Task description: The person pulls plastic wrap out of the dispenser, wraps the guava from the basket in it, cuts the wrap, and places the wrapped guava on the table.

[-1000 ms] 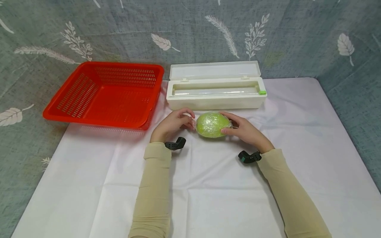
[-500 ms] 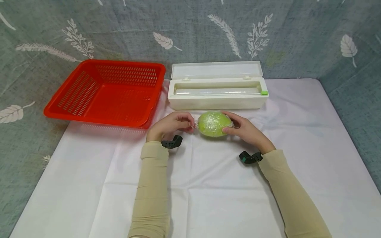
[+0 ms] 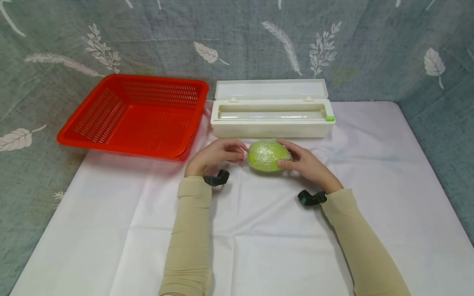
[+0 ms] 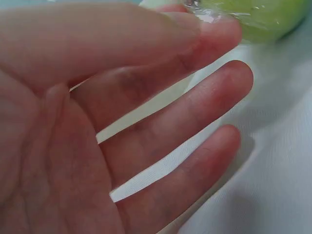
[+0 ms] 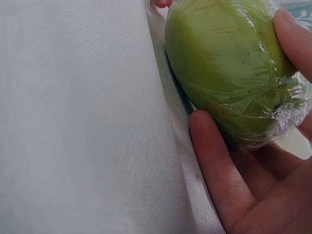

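Observation:
A green mango (image 3: 267, 156), snugly wrapped in clear cling film, lies on the white cloth in the middle of the head view. My right hand (image 3: 305, 163) grips its right end, thumb on the near side and fingers on the far side. Bunched film (image 5: 288, 117) shows at that end in the right wrist view. At the opposite end, my left hand (image 3: 218, 155) pinches a twist of film (image 4: 207, 13) between thumb and index finger. The other left fingers (image 4: 183, 105) are spread and nearly straight. The left thumb partly hides the pinched film.
A white cling film dispenser (image 3: 273, 129) stands behind the mango, lid (image 3: 272, 89) raised, with a film roll inside and a green slider (image 3: 329, 118) at its right. A red slotted basket (image 3: 148, 153) sits at the back left. A grey-green leaf-patterned curtain (image 3: 240, 49) hangs behind.
My left fingers have shifted slightly at the film end, drawing left and then back toward the mango. The right hand keeps its grip, and the mango stays nearly in place.

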Motion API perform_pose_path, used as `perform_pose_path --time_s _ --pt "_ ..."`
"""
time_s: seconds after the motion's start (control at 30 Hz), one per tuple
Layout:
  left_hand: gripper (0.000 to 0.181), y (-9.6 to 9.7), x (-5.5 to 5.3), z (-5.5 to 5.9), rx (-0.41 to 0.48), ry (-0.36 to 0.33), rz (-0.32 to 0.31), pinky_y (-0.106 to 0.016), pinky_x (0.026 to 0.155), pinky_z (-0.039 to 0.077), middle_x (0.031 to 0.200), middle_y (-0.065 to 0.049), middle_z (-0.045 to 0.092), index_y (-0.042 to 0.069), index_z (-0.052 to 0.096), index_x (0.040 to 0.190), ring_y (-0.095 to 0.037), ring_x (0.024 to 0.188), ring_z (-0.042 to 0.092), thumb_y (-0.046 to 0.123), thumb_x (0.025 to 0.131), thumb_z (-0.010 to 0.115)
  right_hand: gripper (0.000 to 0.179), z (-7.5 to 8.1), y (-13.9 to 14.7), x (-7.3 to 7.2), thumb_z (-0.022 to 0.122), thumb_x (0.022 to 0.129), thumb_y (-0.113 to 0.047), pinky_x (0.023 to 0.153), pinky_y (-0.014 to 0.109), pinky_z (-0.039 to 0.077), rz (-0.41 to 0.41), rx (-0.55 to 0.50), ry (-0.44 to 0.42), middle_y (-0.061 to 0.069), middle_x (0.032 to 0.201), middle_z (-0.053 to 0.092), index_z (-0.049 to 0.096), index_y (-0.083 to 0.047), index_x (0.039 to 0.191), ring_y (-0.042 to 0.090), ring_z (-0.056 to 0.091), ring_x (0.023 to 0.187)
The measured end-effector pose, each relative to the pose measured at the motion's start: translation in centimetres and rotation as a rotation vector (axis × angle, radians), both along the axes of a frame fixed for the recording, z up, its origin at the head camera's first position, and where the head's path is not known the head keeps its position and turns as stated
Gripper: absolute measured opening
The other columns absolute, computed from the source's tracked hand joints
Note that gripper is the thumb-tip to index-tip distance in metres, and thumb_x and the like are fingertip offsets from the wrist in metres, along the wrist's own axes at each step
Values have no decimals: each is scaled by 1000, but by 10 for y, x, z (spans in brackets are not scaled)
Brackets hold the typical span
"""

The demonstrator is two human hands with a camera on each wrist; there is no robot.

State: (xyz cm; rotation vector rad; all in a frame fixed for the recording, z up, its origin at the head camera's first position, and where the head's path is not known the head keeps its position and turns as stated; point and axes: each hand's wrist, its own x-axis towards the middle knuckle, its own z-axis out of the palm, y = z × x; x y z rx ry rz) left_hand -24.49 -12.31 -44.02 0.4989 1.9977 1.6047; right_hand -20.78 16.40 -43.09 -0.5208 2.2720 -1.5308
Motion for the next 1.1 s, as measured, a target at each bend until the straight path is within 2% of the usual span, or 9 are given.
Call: perform_pose_path --time_s 0.17,0.27,0.4,0.53,0.7,0.8,0.97,1.1 --pt "21 4 -1 3 -102 98 -23 -33 80 46 91 -13 62 3 57 103 -23 86 58 2 83 61 63 1 0 0 65 82 -23 102 35 26 -6 -9 1 6 139 33 35 -15 137 21 30 127" --pt "18 8 -1 5 -157 132 -17 -32 80 45 90 -13 62 7 56 99 -21 86 58 2 82 61 63 1 0 0 65 82 -24 101 36 26 -12 -4 0 6 139 35 35 -16 137 22 32 126" --pt "19 13 1 6 -215 135 -2 -31 80 43 89 -12 63 8 53 97 -20 85 58 0 82 60 63 1 0 0 65 82 -24 102 35 26 -12 -4 4 5 139 35 36 -16 137 21 31 126" --pt "20 16 1 5 -303 139 9 -30 77 43 89 -5 64 11 51 97 -17 84 57 1 82 60 63 1 0 0 65 82 -22 102 35 25 -6 -14 7 5 139 34 35 -15 137 20 31 127" --pt "16 18 1 7 -419 227 15 -29 76 43 89 2 63 17 52 94 -12 84 57 9 82 61 63 1 0 0 65 82 -22 102 35 26 -2 -15 4 5 139 34 35 -16 137 20 31 127" --pt "13 15 1 8 -438 268 20 -28 78 43 89 4 63 18 56 91 -10 85 58 13 81 64 63 2 0 0 65 82 -22 102 35 25 -1 -18 1 4 139 34 35 -16 137 19 30 127" --pt "9 12 0 7 -397 306 8 -28 80 43 85 4 64 18 62 88 -9 83 57 18 80 67 64 2 0 0 65 82 -23 102 34 25 -11 -10 -1 4 140 33 35 -16 137 19 29 127" --pt "6 11 -1 4 -397 346 1 -26 80 42 82 5 64 20 65 86 -9 81 54 20 80 67 64 1 0 0 65 82 -24 102 35 25 -16 -7 0 4 140 33 35 -16 137 20 29 127"
